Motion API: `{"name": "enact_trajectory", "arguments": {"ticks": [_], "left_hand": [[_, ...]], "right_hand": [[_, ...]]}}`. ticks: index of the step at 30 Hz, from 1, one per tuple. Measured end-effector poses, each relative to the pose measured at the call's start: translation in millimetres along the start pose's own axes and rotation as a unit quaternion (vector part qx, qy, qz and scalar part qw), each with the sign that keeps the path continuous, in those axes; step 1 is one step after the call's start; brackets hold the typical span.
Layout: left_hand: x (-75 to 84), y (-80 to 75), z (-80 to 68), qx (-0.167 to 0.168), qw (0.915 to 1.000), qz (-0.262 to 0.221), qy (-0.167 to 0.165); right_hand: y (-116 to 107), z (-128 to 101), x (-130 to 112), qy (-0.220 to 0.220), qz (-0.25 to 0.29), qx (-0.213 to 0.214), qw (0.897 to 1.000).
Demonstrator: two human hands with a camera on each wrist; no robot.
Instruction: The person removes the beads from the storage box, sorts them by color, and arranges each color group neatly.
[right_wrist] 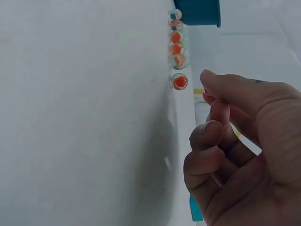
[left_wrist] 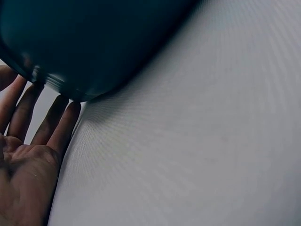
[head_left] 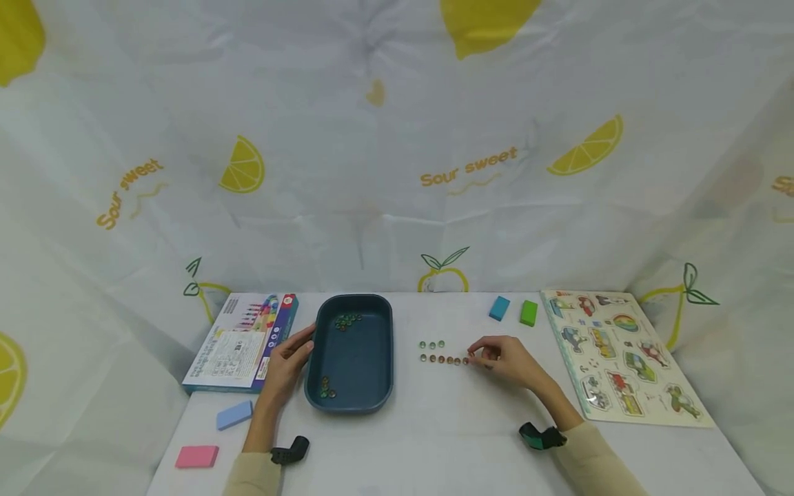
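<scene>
Marble row (head_left: 443, 359): runs left–right on counter (head_left: 434, 441), its end just left of right hand (head_left: 505, 362), fingers curled, pinch contents unclear. Left hand (head_left: 287, 365): flat, open against tray (head_left: 353, 355).

My left hand (head_left: 287, 368) rests against the tray (head_left: 351, 406), with the box (head_left: 242, 341) left of it. Right of the tray, my right hand (head_left: 505, 359) sits at the end of the marble row (head_left: 443, 359); three more marbles (head_left: 431, 344), I think, lie behind. The puzzle board (head_left: 620, 355) lies farthest right on the bench (head_left: 434, 441).
</scene>
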State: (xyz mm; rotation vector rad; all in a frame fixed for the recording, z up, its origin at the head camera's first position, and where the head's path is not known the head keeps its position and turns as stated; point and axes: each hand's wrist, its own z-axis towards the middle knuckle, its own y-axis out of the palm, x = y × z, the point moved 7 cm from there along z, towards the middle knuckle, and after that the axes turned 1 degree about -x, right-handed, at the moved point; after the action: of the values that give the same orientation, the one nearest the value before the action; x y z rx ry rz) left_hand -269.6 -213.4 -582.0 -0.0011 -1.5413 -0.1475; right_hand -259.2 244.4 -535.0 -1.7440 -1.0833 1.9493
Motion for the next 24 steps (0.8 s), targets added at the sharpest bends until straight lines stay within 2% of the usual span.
{"name": "enact_trajectory", "arguments": {"ticks": [6, 10, 15, 20, 24], "left_hand": [[0.2, -0.4, -0.2, 0.002, 1.0000, -0.004, 0.000], [1.7, 0.4, -1.3, 0.001, 1.0000, -0.007, 0.002], [4.4, 1.3, -1.2, 0.000, 0.9998, -0.009, 0.018], [4.4, 2.2, -0.8, -0.008, 0.9997, -0.009, 0.023], [3.7, 1.9, -1.2, -0.009, 0.9996, -0.011, 0.023]], "right_hand": [[3.2, -7.8, 11.5, 0.018, -0.013, 0.016, 1.000], [7.4, -9.4, 16.8, 0.039, -0.016, 0.010, 0.999], [3.7, -7.4, 12.2, 0.030, -0.025, 0.000, 0.999], [-11.7, 4.5, -13.6, -0.006, -0.025, 0.013, 1.000], [-15.7, 27.3, -56.8, -0.052, 0.002, 0.024, 0.998]]}}
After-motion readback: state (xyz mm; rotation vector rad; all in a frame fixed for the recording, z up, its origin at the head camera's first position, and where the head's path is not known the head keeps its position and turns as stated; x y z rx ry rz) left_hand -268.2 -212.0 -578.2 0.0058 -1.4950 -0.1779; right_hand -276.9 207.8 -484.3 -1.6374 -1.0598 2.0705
